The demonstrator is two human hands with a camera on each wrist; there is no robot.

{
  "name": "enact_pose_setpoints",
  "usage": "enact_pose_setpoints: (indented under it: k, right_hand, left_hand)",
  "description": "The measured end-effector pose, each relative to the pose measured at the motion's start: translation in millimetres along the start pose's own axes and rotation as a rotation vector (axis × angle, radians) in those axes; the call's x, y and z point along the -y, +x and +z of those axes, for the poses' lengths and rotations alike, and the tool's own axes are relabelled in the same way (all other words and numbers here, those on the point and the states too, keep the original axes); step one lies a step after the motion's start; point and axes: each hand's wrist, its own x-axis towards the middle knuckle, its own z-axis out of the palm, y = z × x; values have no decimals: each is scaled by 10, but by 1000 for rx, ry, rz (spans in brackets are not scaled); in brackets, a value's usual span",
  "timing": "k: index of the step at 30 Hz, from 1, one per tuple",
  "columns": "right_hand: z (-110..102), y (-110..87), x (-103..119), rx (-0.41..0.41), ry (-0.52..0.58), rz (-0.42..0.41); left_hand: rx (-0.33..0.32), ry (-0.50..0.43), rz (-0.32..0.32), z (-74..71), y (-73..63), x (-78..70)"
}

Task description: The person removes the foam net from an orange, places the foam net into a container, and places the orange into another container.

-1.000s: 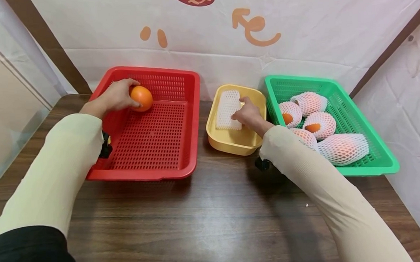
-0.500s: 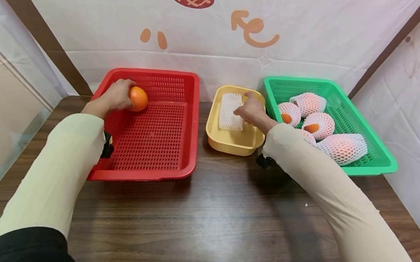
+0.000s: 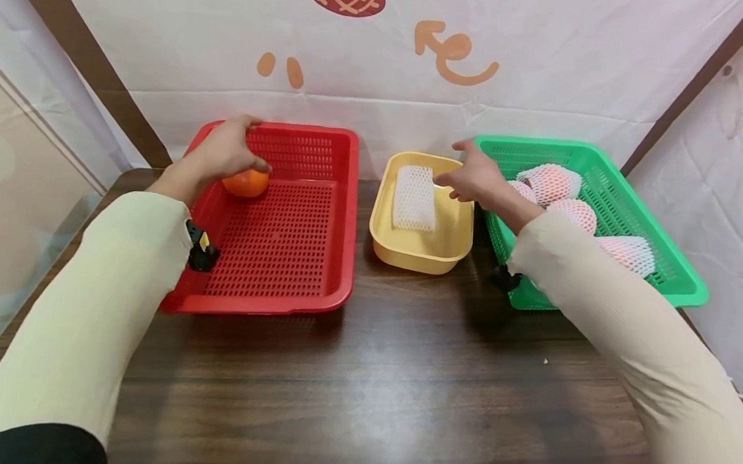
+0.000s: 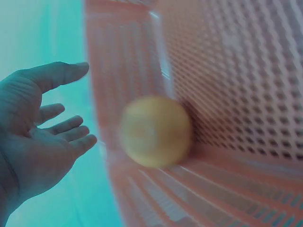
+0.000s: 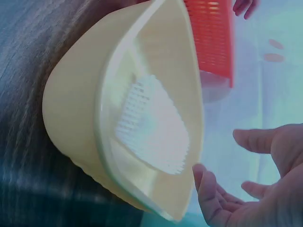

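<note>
An orange [image 3: 246, 184] lies in the back left corner of the red basket [image 3: 268, 305]. Above it is my left hand [image 3: 225, 150]; the left wrist view shows that hand with its fingers spread, apart from the blurred orange [image 4: 156, 132]. My right hand [image 3: 478, 177] hovers over the right rim of the yellow tub [image 3: 420, 263], thumb and fingers extended and holding nothing. Inside the tub lies a white foam net sleeve [image 3: 414, 198], which the right wrist view shows whole, clear of my fingers.
To the right stands a green basket [image 3: 683, 279] with several fruits in foam nets [image 3: 552, 182], partly hidden by my right arm. A printed white cloth [image 3: 363, 64] hangs behind the containers. All three containers stand on a dark wooden table [image 3: 354, 373].
My left hand has let go of the orange and risen above it. My right hand has moved right, away from the foam net sleeve toward the green basket.
</note>
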Motion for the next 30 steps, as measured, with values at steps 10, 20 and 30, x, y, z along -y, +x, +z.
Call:
enact_pose_setpoints:
  k: [10, 20, 30]
  right_hand:
    - [-393, -172, -237, -10, -16, -48]
    - [-634, -191, -493, 3, -182, -156]
    - [-877, -62, -828, 174, -247, -259]
  left_hand:
    - [-17, -158, 114, -74, -389, -499]
    - [73, -357, 204, 192, -647, -653]
    - [174, -470, 309, 437, -666, -886]
